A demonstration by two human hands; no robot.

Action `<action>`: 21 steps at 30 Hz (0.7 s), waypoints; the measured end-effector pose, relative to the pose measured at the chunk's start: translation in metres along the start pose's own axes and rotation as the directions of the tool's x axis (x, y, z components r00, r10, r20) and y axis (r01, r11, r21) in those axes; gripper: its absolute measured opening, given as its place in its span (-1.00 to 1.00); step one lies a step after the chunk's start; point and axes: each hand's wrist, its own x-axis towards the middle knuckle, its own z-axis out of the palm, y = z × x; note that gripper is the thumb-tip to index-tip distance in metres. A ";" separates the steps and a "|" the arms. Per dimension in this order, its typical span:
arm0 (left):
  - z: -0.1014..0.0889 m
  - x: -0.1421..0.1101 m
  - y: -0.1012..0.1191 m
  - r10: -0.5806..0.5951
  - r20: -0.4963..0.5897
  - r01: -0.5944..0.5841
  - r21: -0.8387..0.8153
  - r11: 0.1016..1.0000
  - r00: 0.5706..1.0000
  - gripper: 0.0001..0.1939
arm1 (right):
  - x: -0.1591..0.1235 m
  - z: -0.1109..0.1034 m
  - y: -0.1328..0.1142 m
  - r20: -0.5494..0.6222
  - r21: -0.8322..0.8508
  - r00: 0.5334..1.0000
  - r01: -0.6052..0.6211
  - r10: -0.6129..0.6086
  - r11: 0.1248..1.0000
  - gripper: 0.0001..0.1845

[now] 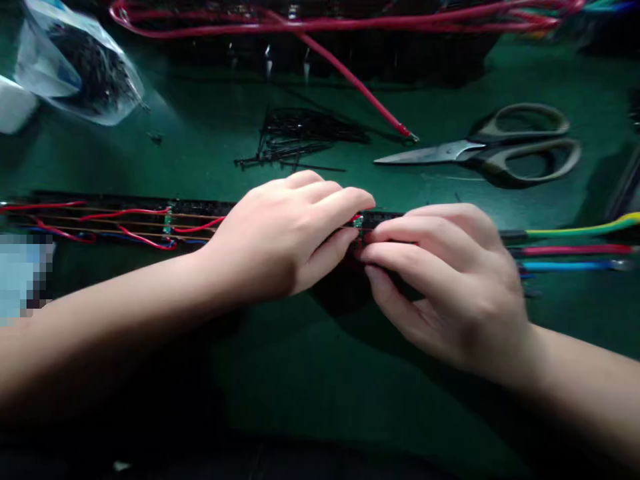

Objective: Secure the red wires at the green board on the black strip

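Observation:
A long black strip [125,208] with copper rails and red and blue wires lies across the green mat [310,373], running left to right. My left hand [285,233] rests on top of its middle, fingers curled down and pressed on it. My right hand [450,280] meets it from the right, fingers pinched at a small green part with red wire [358,221] between the two hands. What the fingertips grip is mostly hidden. Yellow-green, red and blue sleeved leads [575,248] leave the strip's right end.
Grey-handled scissors [495,150] lie at the back right. A pile of black cable ties [300,137] sits behind the hands. A red cable [350,77] crosses the back. A clear bag of small dark parts [80,67] lies at the back left.

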 end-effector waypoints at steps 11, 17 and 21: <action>0.001 0.000 0.000 -0.025 -0.001 0.025 -0.023 0.999 1.000 -0.66 | -0.001 -0.002 0.002 -0.009 0.008 1.000 -0.018 0.018 1.000 -0.79; 0.000 0.001 0.001 -0.021 0.016 0.021 -0.005 1.000 1.000 -0.65 | -0.002 -0.003 0.002 0.002 0.013 1.000 -0.022 0.022 1.000 -0.78; 0.000 0.002 0.001 -0.013 0.027 0.012 0.009 1.000 1.000 -0.64 | 0.000 -0.005 0.001 0.007 0.016 1.000 -0.022 0.022 1.000 -0.79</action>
